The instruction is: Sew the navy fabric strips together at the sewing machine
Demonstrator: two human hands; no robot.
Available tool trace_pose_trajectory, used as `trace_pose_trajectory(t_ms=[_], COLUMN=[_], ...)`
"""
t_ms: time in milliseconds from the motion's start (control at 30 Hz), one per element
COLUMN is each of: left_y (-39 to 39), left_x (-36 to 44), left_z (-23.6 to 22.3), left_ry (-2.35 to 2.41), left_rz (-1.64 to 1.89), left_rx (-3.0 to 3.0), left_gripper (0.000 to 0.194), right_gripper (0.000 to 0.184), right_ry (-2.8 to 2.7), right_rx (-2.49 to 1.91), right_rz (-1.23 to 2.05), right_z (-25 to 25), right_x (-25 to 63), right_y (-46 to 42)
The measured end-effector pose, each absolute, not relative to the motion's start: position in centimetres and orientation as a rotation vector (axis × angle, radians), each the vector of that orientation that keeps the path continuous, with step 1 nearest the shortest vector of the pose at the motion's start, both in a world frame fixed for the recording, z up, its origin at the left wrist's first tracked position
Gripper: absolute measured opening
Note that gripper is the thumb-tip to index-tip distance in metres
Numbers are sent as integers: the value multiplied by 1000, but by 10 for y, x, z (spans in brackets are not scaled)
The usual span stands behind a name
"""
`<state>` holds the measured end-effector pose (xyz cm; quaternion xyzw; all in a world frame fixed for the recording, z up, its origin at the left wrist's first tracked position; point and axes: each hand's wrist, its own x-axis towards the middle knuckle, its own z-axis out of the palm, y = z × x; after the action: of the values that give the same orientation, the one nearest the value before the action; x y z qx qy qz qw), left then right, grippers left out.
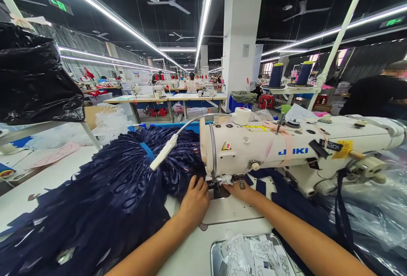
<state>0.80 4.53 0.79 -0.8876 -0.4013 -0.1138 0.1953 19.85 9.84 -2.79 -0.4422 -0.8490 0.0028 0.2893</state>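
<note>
My left hand (195,202) lies at the left of the needle area of a white sewing machine (248,144). Its fingers are bent together against the edge of a navy fabric piece (178,178); the thumb is hidden. On the other side, my right hand (240,192) reaches in under the machine head beside the presser foot and metal plate (219,191). Its fingertips are hidden there, so what they hold does not show. A big heap of layered navy garment pieces (127,178), tied with a blue strip (147,151), spreads out to the left.
A metal tray (213,250) of white printed labels (251,252) sits in front of the machine. More navy cloth (295,208) and clear plastic (372,195) lie at right. A white lamp on a bendable neck (165,151) juts over the heap. A black bag (34,76) hangs at left.
</note>
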Motion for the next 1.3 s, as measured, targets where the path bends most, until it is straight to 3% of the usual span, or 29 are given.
trace_pose_trajectory(t_ms=[100,367,900,1300], left_y=[42,65,72,83], left_x=[8,11,7,9], left_z=[11,27,27,27], left_ry=[-1176,-1138,-1068,-1008], left_rz=[-187,-110,-86,-156], left_rx=[-2388,-2570,-2587,-2623], left_gripper=[20,29,28,24], right_gripper=[15,33,27,28], right_ry=[-2328,-2357,-2379,-2363], right_rx=[-1179,-949,-1132,-1504], right_rz=[-47,-534,-242,-220], right_z=[-22,-12,-31,-32], right_x=[206,209,208,197], right_y=[88,65,69,62])
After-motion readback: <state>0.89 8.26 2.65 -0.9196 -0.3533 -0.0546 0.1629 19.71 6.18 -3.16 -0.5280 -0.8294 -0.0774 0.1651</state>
